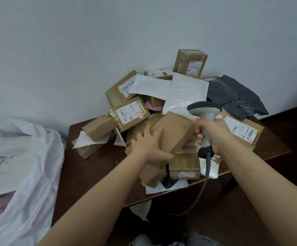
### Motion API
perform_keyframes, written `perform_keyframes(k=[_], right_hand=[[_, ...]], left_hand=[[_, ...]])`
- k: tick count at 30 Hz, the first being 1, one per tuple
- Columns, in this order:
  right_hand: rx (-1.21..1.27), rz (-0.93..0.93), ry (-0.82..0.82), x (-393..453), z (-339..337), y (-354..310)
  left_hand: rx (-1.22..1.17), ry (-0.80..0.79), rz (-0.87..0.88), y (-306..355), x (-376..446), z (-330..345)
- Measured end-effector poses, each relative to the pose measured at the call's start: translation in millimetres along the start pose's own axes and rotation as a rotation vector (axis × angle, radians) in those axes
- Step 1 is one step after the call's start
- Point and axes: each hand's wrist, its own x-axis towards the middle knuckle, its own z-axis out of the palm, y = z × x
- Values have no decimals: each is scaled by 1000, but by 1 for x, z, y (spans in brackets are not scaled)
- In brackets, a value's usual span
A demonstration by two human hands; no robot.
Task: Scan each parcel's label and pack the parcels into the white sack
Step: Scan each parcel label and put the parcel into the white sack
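A dark brown wooden table (94, 167) occupies the centre of the frame, its surface marked with small pale specks. The table stands against a plain pale grey wall (73, 50), which fills the upper half of the frame. A second dark brown surface (293, 125) sits at the right edge of the frame, beside the table. Dark flooring (206, 215) lies below the table edge, in the lower centre. A grey and white item (176, 240) shows at the bottom edge; its identity cannot be determined.
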Motion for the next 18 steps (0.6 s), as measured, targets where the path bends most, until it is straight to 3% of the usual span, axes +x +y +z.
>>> perform_keyframes(k=[3, 8, 10, 15, 18], right_hand=[[47, -78, 43, 7, 2, -2], [47, -156, 35, 10, 17, -2], [41, -172, 32, 11, 26, -2], [20, -202, -34, 5, 52, -1], [78, -200, -70, 1, 64, -3]], left_hand=[[-397, -18, -7, -24, 1, -26], [-1465, -146, -59, -45, -17, -52], [-1731, -166, -37, -52, -18, -50], [-1917, -218, 117, -52, -22, -47], [-1904, -186, 87, -53, -27, -48]])
